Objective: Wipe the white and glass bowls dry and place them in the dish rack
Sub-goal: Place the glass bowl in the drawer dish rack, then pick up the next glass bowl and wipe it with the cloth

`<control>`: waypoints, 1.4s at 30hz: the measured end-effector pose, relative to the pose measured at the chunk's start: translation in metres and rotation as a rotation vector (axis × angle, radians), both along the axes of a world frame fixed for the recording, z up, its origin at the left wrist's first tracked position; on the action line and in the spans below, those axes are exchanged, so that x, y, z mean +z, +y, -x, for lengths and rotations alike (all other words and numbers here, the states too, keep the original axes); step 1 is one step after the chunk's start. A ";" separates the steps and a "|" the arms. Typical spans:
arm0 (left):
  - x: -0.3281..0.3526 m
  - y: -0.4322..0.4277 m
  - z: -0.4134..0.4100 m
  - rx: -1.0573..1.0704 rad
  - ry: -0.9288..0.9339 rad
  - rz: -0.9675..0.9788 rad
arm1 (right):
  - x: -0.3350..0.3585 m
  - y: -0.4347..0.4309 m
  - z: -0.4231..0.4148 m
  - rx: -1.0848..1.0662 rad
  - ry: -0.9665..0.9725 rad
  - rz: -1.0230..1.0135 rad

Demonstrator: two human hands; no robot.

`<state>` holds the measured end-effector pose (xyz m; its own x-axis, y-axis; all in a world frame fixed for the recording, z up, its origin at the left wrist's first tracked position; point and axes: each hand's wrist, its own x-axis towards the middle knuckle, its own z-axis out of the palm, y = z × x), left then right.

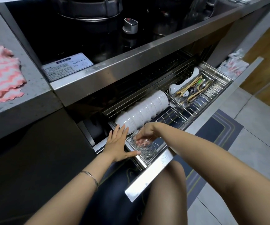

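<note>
A pull-out wire dish rack stands open under the stove. A row of several white bowls lies on edge along its back. At the rack's near left corner sits a stack of glass bowls. My right hand reaches down into the top glass bowl, fingers curled inside it and gripping its rim. My left hand lies flat with straight fingers on the rack's left edge, its thumb touching the glass stack.
A pink and white cloth lies on the grey counter at left. A cutlery tray with chopsticks and spoons sits at the rack's right. The black stove top with a knob is above. My knees are under the drawer front.
</note>
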<state>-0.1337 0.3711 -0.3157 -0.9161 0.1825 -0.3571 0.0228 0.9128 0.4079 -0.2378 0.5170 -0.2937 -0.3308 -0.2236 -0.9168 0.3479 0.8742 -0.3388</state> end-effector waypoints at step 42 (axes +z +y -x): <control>0.270 -0.241 -0.153 0.524 0.841 -0.217 | 0.253 -0.234 -0.123 0.478 1.610 0.185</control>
